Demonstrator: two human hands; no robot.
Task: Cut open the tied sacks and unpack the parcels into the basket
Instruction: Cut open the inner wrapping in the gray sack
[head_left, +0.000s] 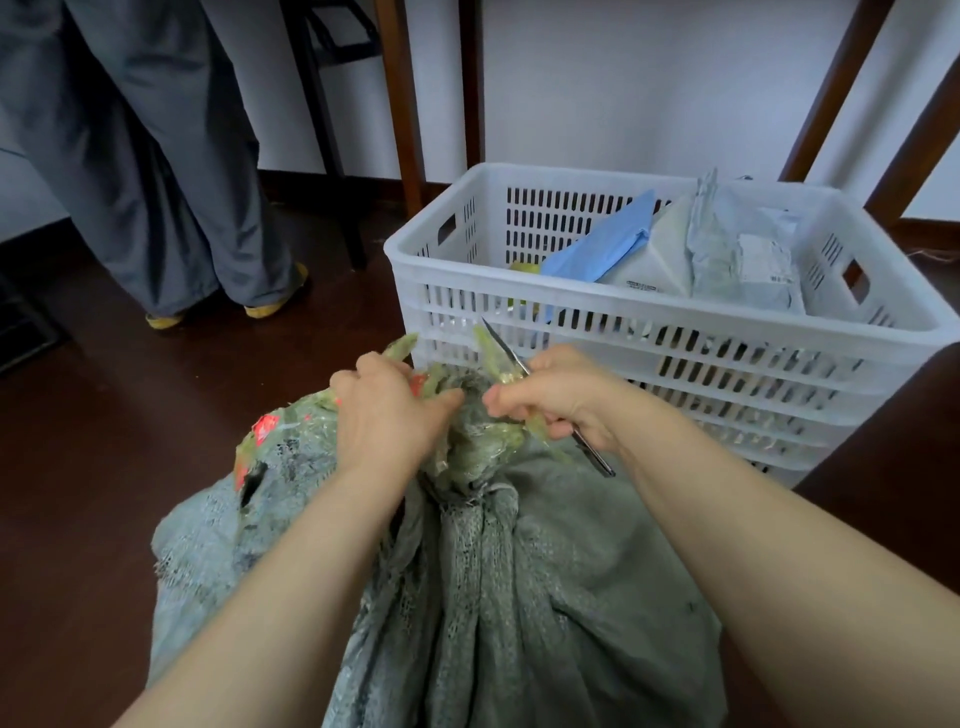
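Note:
A grey-green woven sack (519, 597) stands on the floor in front of me, its neck bunched and wound with yellowish tape (478, 447). My left hand (387, 410) grips the taped neck from the left. My right hand (561, 400) holds a thin metal blade (501, 345) whose tip points up and left past a strip of tape. Behind the sack stands a white slotted basket (649, 332) holding a blue parcel (602, 244) and grey-white parcels (727, 249).
A person in grey trousers (156, 182) and yellow slippers stands at the back left on the dark wooden floor. Dark brown furniture legs (405, 104) rise behind the basket, and a dark surface edge (893, 467) sits at the right.

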